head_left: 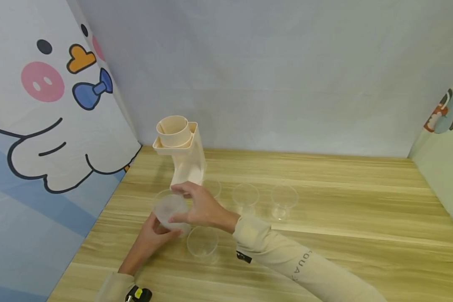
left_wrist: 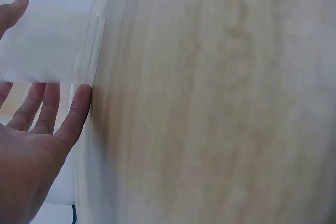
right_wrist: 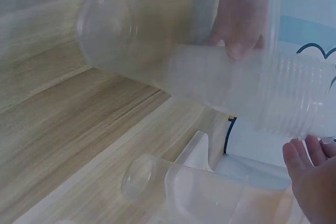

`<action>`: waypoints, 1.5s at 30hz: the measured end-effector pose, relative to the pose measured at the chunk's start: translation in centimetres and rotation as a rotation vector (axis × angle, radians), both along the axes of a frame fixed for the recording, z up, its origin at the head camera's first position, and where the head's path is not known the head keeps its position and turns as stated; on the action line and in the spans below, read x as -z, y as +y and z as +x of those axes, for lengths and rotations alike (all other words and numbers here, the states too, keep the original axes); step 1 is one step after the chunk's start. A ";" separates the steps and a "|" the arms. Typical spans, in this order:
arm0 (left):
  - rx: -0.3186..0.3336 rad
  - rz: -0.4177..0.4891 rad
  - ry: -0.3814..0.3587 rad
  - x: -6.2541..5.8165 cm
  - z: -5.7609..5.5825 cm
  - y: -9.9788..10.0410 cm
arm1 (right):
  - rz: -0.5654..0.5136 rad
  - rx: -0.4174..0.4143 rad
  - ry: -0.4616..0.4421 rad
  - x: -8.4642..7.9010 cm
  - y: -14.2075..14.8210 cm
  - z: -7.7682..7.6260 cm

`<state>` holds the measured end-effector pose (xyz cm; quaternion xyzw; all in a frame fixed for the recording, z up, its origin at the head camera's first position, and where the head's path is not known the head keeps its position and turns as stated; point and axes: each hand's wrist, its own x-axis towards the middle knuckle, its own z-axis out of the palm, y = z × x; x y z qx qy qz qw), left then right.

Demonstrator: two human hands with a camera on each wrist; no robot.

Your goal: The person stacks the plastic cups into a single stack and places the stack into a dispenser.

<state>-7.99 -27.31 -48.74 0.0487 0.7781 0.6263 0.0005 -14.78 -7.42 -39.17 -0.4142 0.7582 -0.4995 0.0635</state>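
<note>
A stack of translucent plastic cups [head_left: 170, 206] is between both hands at the left of the table in the head view. My left hand [head_left: 152, 235] grips it low, on the near side; in the left wrist view its fingers [left_wrist: 50, 103] lie under the stack [left_wrist: 42, 45]. From the right, my right hand [head_left: 204, 205] holds the upper part, thumb in front and fingers on the far side. The right wrist view shows my right hand [right_wrist: 315, 174] beside the stacked rims [right_wrist: 291, 98]. A single clear cup [head_left: 202, 242] stands just right of the left hand.
A cream-coloured stand with a round tube [head_left: 174, 133] is behind the hands near the back wall. Clear cups stand in a row to the right, including a middle cup [head_left: 245, 196] and an end cup [head_left: 284, 197]. Another cup [head_left: 213, 187] is partly behind the right hand.
</note>
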 end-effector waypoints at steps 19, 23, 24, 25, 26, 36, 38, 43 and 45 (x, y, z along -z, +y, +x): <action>-0.028 -0.049 -0.024 -0.3 0.1 -0.1 | 0.115 0.031 0.020 0.9 0.1 0.4; -0.035 -0.050 -0.014 -0.3 0.1 -0.1 | 0.124 0.030 0.032 0.6 0.3 0.5; -0.036 -0.048 -0.012 -0.2 0.1 -0.1 | 0.121 0.029 0.030 0.6 0.3 0.5; -0.038 -0.048 -0.011 -0.2 0.1 -0.1 | 0.120 0.030 0.022 0.5 0.4 0.6; -0.040 -0.048 -0.011 -0.2 0.1 0.0 | 0.118 0.030 0.012 0.4 0.5 0.6; -0.046 -0.062 -0.024 0.0 0.0 -0.2 | -0.004 0.019 0.024 -0.7 2.1 0.9; -0.045 -0.068 -0.023 -0.1 0.0 -0.2 | -0.030 0.018 0.036 -1.0 2.6 0.9; -0.057 -0.091 -0.019 -0.1 0.0 -0.1 | -0.080 0.028 0.060 -1.5 3.9 1.1; -0.065 -0.105 -0.021 -0.1 0.0 -0.1 | -0.096 0.036 0.069 -1.7 4.3 1.2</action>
